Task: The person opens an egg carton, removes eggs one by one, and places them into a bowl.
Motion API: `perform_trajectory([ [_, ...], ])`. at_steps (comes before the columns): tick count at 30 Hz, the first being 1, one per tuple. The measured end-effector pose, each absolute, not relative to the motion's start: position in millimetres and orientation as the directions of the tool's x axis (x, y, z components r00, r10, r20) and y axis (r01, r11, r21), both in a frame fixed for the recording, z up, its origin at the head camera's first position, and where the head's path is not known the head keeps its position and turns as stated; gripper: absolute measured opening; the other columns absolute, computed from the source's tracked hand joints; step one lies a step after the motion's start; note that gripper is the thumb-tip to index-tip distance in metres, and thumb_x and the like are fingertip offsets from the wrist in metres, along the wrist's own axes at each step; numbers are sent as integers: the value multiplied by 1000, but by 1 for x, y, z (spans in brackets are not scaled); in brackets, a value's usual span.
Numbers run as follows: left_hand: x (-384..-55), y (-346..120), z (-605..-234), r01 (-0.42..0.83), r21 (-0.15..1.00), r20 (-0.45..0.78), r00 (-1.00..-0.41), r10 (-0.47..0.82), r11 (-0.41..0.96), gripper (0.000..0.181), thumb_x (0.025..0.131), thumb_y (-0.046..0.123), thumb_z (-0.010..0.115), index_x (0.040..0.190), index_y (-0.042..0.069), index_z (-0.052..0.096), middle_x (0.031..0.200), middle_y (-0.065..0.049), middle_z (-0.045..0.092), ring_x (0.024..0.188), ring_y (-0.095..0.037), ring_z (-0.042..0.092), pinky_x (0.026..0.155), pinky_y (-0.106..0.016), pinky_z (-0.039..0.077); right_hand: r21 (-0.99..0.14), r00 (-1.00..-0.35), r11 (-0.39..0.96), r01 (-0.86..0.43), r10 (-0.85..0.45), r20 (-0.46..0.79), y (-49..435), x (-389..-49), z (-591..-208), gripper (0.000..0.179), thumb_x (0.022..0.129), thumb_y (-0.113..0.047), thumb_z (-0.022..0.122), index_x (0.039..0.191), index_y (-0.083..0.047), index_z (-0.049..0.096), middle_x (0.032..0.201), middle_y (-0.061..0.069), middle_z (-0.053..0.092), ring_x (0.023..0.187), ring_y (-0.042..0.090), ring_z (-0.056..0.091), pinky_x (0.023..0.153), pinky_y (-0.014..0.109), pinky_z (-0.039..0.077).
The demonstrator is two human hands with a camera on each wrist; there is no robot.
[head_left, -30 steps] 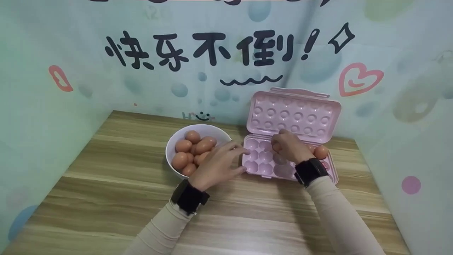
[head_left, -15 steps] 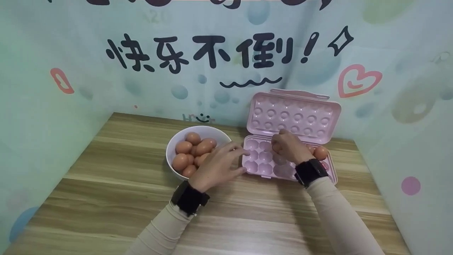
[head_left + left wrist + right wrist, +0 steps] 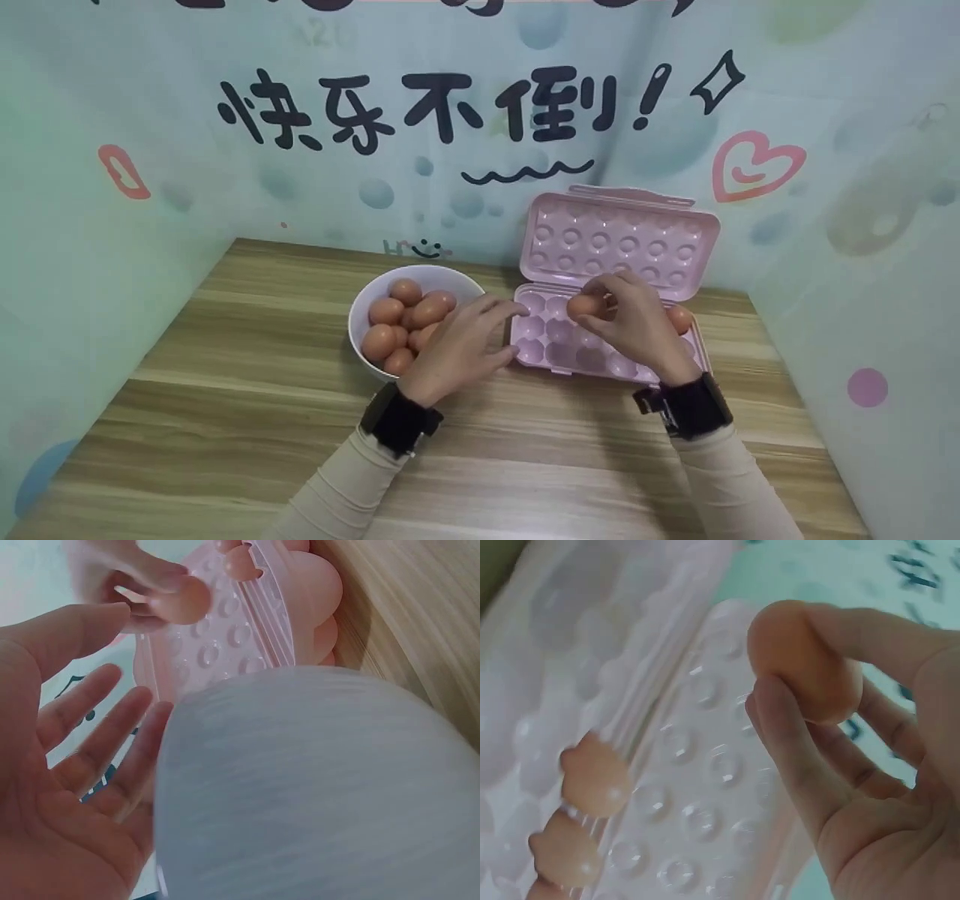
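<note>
My right hand (image 3: 634, 322) pinches a brown egg (image 3: 585, 306) between thumb and fingertips, above a pink plastic egg carton (image 3: 531, 327). In the right wrist view this egg (image 3: 799, 660) shows clear of the cups. Several brown eggs (image 3: 596, 776) sit along the carton's hinge side; in the head view the right hand covers most of them. My left hand (image 3: 459, 349), fingers spread and loosely bent, hovers between the carton and a white bowl (image 3: 355, 330) of brown eggs (image 3: 380, 342). The left wrist view shows nothing in its palm.
The carton's dimpled lid (image 3: 547, 225) stands raised against the printed backdrop (image 3: 315, 195). Wood-grain tabletop (image 3: 247, 420) stretches in front of bowl and carton. Printed sheets also rise on the left and right sides.
My right hand has lifted and turned, its wrist shifting right and nearer. The egg, mostly hidden behind the fingers before, now shows at their left. My left hand keeps nearly the same place.
</note>
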State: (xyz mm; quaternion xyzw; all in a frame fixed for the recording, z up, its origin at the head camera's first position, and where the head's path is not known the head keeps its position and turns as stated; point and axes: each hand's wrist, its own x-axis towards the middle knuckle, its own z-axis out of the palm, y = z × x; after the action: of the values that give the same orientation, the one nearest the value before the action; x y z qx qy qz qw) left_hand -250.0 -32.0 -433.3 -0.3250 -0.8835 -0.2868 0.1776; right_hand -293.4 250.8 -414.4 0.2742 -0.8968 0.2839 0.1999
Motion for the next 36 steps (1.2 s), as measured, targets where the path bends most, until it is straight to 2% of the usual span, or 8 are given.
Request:
perform_trajectory([
  [5, -249, -29, -432, 701, 395, 547, -699, 460, 594, 47, 92, 17, 83, 136, 15, 66, 131, -5, 66, 114, -21, 66, 101, -34, 55, -584, -824, 591, -556, -298, 483, 241, -265, -410, 33, 83, -9, 92, 108, -3, 72, 103, 9, 72, 91, 25, 75, 80, 38, 64],
  [11, -246, -24, -433, 729, 362, 577, -665, 475, 581, 49, 91, 25, 85, 135, 14, 66, 134, -4, 67, 117, -21, 67, 101, -36, 55, -705, -867, 505, -498, -277, 414, 227, -242, -418, 35, 83, -14, 93, 109, -7, 71, 106, 7, 73, 91, 22, 77, 81, 35, 64],
  [16, -243, -20, -435, 752, 346, 561, -645, 519, 561, 52, 91, 31, 85, 136, 14, 63, 136, -5, 66, 120, -20, 65, 104, -35, 54, -734, -872, 471, -489, -293, 392, 218, -236, -426, 31, 83, -15, 92, 106, -9, 72, 103, 5, 73, 91, 21, 75, 83, 35, 63],
  [21, -241, -16, -437, 784, 359, 570, -614, 546, 506, 43, 92, 28, 85, 128, 13, 65, 125, -3, 66, 111, -17, 64, 97, -30, 54, -762, -877, 439, -476, -306, 371, 211, -232, -429, 31, 85, -17, 91, 107, -8, 71, 104, 6, 72, 91, 21, 76, 83, 34, 63],
  [27, -240, -15, -438, 812, 323, 610, -572, 549, 486, 35, 92, 26, 84, 120, 12, 68, 115, -2, 68, 104, -15, 64, 92, -28, 53, -793, -879, 395, -465, -311, 361, 206, -229, -430, 32, 85, -13, 90, 108, -6, 70, 108, 9, 69, 92, 22, 75, 83, 33, 63],
  [33, -241, -22, -431, 805, 296, 600, -575, 556, 514, 36, 94, 31, 82, 122, 15, 68, 117, 0, 70, 105, -14, 65, 94, -29, 54, -779, -860, 391, -491, -359, 362, 206, -229, -426, 30, 90, -20, 88, 113, -10, 71, 111, 5, 72, 96, 20, 75, 85, 36, 64],
  [36, -243, -32, -426, 787, 304, 577, -600, 554, 537, 36, 94, 30, 82, 124, 17, 68, 119, 1, 70, 108, -14, 66, 96, -31, 54, -768, -853, 402, -498, -386, 351, 211, -229, -420, 29, 93, -17, 84, 118, -11, 70, 115, 4, 72, 101, 21, 75, 86, 35, 63],
])
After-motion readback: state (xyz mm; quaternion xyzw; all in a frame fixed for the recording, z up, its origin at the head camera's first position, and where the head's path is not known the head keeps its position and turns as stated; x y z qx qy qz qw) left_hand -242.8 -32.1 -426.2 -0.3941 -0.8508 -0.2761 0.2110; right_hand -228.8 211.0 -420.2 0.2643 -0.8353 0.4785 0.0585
